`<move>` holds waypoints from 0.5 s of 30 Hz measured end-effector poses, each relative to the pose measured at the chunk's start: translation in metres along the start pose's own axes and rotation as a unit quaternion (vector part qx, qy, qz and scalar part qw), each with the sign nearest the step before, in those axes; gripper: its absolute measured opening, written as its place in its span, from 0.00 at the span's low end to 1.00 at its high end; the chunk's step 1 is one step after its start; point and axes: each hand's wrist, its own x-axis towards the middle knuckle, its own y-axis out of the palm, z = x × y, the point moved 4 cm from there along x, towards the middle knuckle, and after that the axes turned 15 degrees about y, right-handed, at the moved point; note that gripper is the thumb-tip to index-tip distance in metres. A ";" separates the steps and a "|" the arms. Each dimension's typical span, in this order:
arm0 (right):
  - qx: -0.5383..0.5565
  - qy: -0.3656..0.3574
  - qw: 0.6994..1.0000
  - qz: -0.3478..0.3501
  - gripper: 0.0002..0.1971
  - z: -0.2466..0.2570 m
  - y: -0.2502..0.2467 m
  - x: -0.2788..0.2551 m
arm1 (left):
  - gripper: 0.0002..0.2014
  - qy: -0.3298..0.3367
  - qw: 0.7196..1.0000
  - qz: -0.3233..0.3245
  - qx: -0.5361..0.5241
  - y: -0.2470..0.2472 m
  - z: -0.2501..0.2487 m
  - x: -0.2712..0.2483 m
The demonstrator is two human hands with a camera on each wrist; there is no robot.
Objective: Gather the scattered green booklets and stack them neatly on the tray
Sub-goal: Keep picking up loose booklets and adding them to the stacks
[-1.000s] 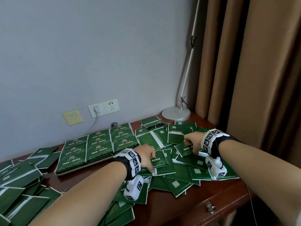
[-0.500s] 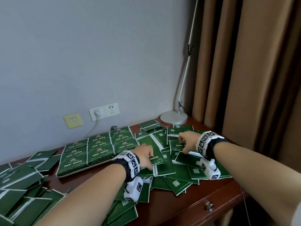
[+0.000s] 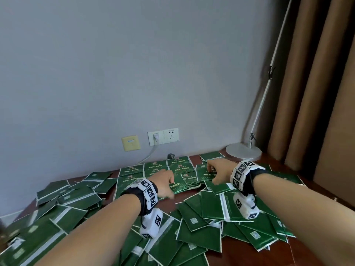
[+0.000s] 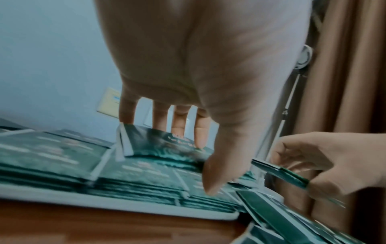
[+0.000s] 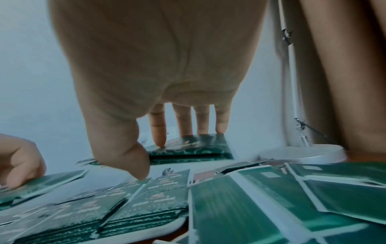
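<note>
Many green booklets (image 3: pixel 199 214) lie scattered over a brown desk. Against the wall a white tray (image 4: pixel 125 206) carries several flat stacks of booklets (image 3: pixel 153 169). My left hand (image 3: pixel 169 186) hovers over the tray's near right part and pinches one green booklet (image 4: pixel 167 145), fingers on top and thumb (image 4: pixel 211 178) at its near edge. Just right of the tray, my right hand (image 3: pixel 213 172) pinches another green booklet (image 5: pixel 188 148) the same way, lifted off the pile. Each hand's palm hides part of its booklet.
A white lamp base (image 3: pixel 243 151) stands at the back right, beside brown curtains (image 3: pixel 317 93). Wall sockets (image 3: pixel 163 136) with a plugged cable sit behind the tray. More booklets (image 3: pixel 63 200) are heaped at the left. The desk's front edge (image 3: pixel 249 254) is near.
Both hands have lifted off the scattered pile and moved back and left towards the tray, each carrying one booklet. The head view has swung right and down.
</note>
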 end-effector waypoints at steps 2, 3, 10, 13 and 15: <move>-0.003 -0.012 1.000 -0.002 0.24 0.022 0.000 0.014 | 0.24 -0.026 1.000 -0.007 -0.002 -0.011 0.031 -0.010; 0.000 -0.019 1.000 0.001 0.24 0.034 0.001 0.024 | 0.24 -0.038 0.999 -0.010 0.000 -0.016 0.047 -0.014; -0.014 -0.029 0.999 0.014 0.26 0.083 0.013 0.086 | 0.24 -0.097 0.995 -0.030 -0.013 -0.032 0.136 -0.020; -0.032 -0.018 0.999 0.010 0.25 0.097 0.018 0.115 | 0.23 -0.114 0.992 -0.046 -0.012 -0.032 0.168 -0.011; -0.045 -0.017 0.999 0.015 0.25 0.103 0.022 0.130 | 0.23 -0.124 0.991 -0.055 -0.014 -0.030 0.183 -0.003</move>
